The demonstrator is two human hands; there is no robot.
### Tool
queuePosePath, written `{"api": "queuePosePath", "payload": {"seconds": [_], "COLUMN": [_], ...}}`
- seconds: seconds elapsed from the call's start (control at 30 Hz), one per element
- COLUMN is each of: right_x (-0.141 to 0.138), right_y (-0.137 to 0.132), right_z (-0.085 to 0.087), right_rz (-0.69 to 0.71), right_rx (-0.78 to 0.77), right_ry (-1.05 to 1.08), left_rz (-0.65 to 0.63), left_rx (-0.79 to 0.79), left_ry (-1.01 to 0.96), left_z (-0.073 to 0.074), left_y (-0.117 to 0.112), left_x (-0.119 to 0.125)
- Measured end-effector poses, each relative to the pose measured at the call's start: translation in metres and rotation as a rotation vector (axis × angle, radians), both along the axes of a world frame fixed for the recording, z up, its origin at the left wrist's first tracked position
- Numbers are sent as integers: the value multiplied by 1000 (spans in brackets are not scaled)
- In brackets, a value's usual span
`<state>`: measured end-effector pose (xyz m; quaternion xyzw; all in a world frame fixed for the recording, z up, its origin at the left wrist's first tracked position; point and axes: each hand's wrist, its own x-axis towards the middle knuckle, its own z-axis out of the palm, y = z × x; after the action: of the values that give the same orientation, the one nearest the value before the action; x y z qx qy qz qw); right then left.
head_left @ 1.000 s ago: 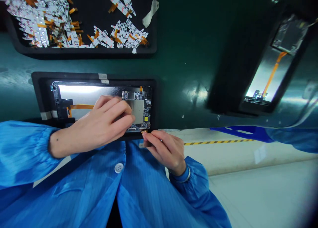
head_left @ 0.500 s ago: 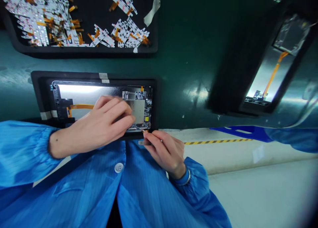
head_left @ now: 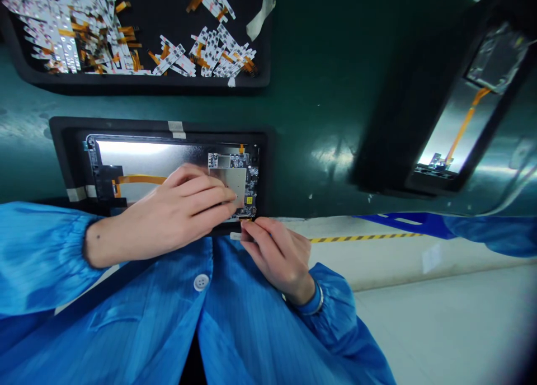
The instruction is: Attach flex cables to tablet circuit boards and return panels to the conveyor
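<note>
From my end, the left hand (head_left: 180,211) reaches farther over the circuit board (head_left: 238,178) than before, closer to the right hand (head_left: 279,253), which pinches a small orange ribbon (head_left: 244,221) at the board's near edge. Whether the left grips anything I cannot tell. The yellow label (head_left: 249,200) beyond the right fingertips is unreadable to me. The opened tablet (head_left: 146,150) lies beneath the left hand.
</note>
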<state>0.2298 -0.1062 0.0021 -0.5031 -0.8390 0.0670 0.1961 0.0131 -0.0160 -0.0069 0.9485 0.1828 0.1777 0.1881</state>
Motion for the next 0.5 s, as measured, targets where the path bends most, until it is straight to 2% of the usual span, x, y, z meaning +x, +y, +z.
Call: {"api": "queuePosePath", "payload": {"seconds": [0.13, 0.37, 0.5], "right_x": [-2, -10, -12], "right_y": [1, 0, 2], "right_z": [0, 4, 5], "right_rz": [1, -71, -58], "right_rx": [-1, -87, -123], "right_ry": [7, -12, 17], "left_rz": [-53, -45, -40], "left_rx": [-17, -48, -39], "left_ry": [-54, -69, -84], "left_z": [-3, -5, -6], "left_y": [1, 2, 1], "left_x": [-1, -3, -3]}}
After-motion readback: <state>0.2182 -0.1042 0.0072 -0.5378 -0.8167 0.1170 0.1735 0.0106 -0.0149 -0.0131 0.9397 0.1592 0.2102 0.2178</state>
